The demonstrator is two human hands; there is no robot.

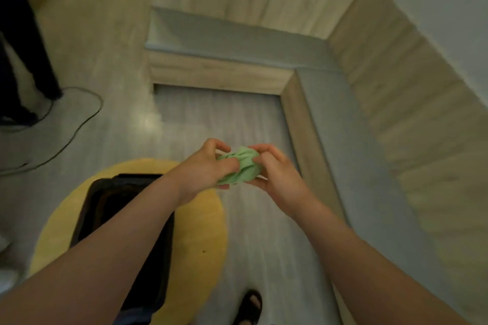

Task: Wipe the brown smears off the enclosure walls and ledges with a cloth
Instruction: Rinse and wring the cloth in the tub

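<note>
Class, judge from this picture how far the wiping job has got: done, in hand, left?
Done: the green cloth is picked up. In hand: left hand and right hand both grip it, bunched, in mid-air. Left: it touches neither the grey ledge nor the wooden wall; no smears can be made out, so wiping progress cannot be judged.

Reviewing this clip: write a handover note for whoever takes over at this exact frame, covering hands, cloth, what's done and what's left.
Left hand and right hand: both grip the bunched green cloth, held in the air and touching no surface.
Grey ledges and wooden walls lie ahead and to the right.
Black bin stands on the yellow mat, lower left.
Done: cannot tell; no brown smears show in this blurred view.
Left: bring the cloth to the walls and ledges and wipe.
</note>
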